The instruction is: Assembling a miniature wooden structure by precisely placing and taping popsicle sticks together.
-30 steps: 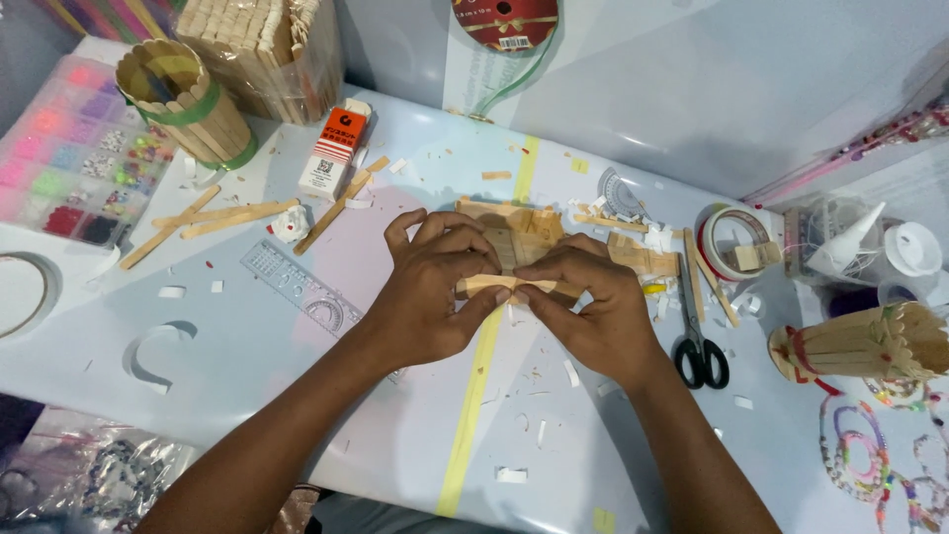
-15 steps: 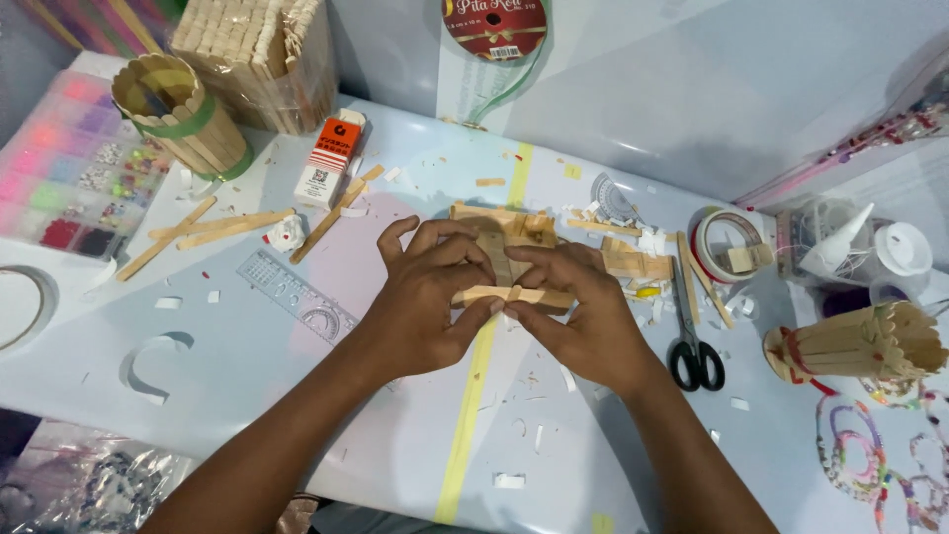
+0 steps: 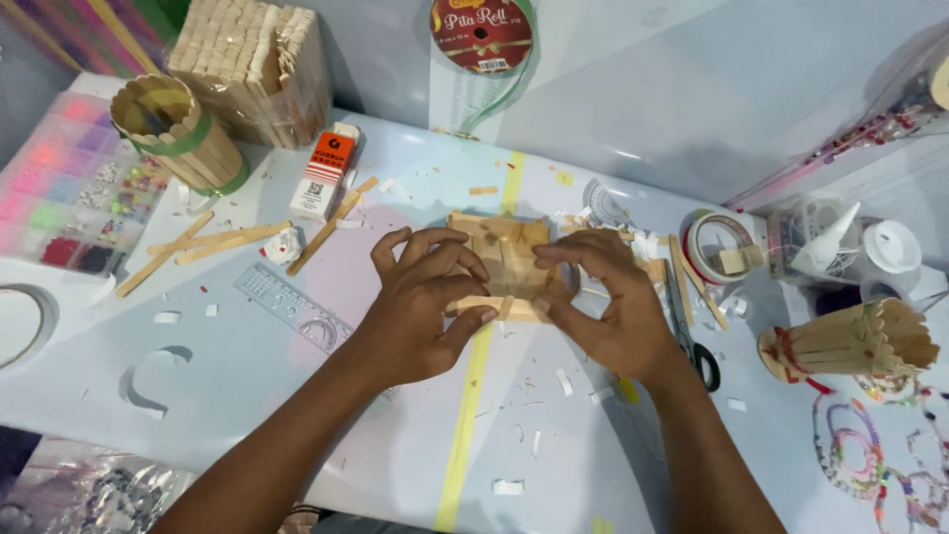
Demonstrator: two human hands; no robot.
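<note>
Pinching wooden stick panel (image 3: 499, 267) between left hand (image 3: 420, 307) and right hand (image 3: 603, 307), both clamped on it.

Pale blue table (image 3: 247, 396), yellow tape stripe (image 3: 465, 435), grey-blue wall (image 3: 672, 89)

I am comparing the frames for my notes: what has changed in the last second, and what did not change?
Very little. Both hands, left hand and right hand, keep pressing the small wooden stick piece between their fingertips at the same spot on the table; the fingers only shifted slightly. Nothing was taken or let go. The scissors, ruler and glue box stayed in place.
</note>
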